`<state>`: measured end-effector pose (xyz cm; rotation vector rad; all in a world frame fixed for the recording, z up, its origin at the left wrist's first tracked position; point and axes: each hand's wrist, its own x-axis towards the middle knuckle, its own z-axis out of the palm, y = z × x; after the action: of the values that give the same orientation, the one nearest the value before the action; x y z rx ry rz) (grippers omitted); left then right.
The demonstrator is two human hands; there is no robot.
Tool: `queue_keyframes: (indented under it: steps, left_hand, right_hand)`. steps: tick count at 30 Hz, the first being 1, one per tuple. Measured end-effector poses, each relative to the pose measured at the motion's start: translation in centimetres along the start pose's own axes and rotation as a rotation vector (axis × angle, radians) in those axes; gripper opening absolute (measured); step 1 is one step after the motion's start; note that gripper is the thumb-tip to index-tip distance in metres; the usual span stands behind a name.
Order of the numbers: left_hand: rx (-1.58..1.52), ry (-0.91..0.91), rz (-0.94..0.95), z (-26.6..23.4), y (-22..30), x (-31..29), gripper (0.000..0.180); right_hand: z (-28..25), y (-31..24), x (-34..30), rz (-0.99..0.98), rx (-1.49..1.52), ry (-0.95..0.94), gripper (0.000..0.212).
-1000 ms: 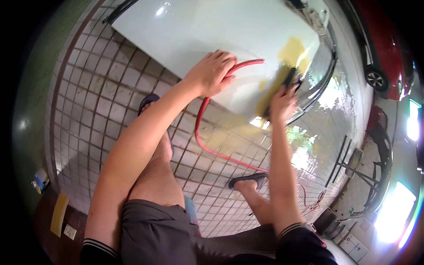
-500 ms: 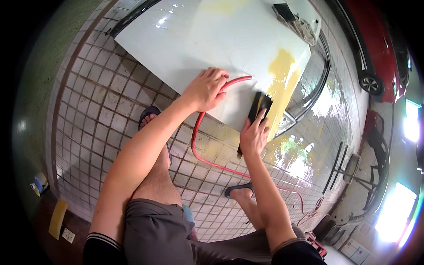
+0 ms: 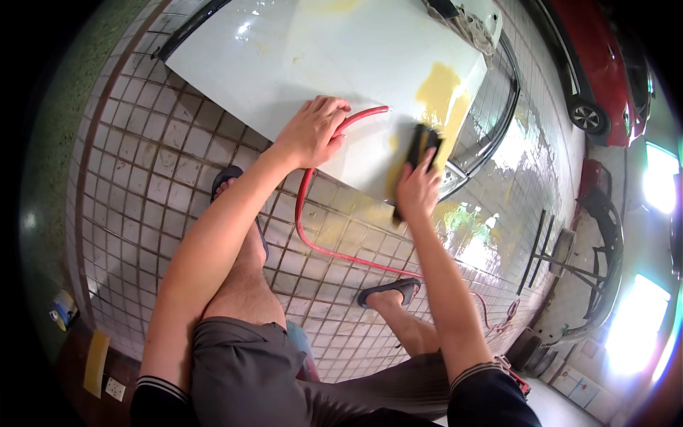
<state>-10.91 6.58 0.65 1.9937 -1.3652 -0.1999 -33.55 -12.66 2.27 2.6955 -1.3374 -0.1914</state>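
Left hand: the left hand lies on the near edge of a white panel, fingers curled over a red hose and pinning it to the panel.
Right hand: the right hand is wrapped around a dark block, pressing it flat on the panel; whether the thumb closes underneath cannot be told.
Block: it sits just beyond the right fingertips, on a yellow patch of the panel.
Hose: from under the left hand it loops down across the wet tiled floor between the two arms, then runs off past the right foot.
Panel: it lies flat on the floor, stretching away from both hands.
Feet: a sandal sits below the right forearm, another shows beside the left forearm.
Further off: a red car stands well beyond the right hand; a dark bumper lies to its outer side.
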Motion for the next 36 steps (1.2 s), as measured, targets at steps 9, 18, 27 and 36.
queue_keyframes:
  steps: [9,18,27,36]
  left_hand:
    - [0.037,-0.026,-0.022,-0.2,-0.1,-0.6,0.031]
    - [0.027,0.026,-0.005,0.7,0.1,0.1,0.030]
    - [0.012,0.040,0.017,1.2,0.2,0.1,0.025]
    - [-0.074,0.052,0.047,1.8,0.2,0.5,0.024]
  right_hand:
    - [1.6,-1.5,-4.4,0.020,0.030,-0.003,0.086]
    - [1.5,-2.6,-4.9,0.067,0.018,0.086,0.084]
    - [-0.2,-2.6,-1.0,0.210,0.132,-0.039,0.085]
    - [3.2,3.7,2.1,0.230,0.084,0.120,0.086]
